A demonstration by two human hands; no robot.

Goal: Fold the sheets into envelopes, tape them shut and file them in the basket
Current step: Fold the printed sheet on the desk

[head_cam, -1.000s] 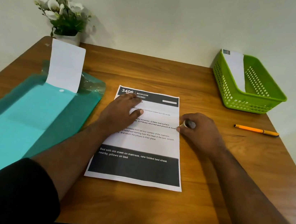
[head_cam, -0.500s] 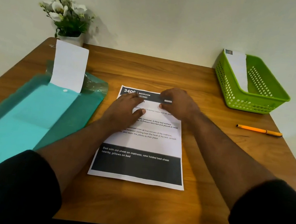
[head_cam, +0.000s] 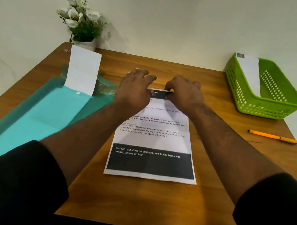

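Flat printed paper sheet [head_cam: 154, 137] lies mid wooden table [head_cam: 213, 158]. Left hand [head_cam: 134, 89] and right hand [head_cam: 184, 94] reach forward, palms down, fingers pinching sheet's far edge. Perforated green plastic basket [head_cam: 269, 107] far right.

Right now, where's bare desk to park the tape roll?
Free: the strip between the sheet and pen, the stretch in front of the basket, and the back edge between plant and basket. Crowded: left side, under the teal folder, and centre, where both hands work.
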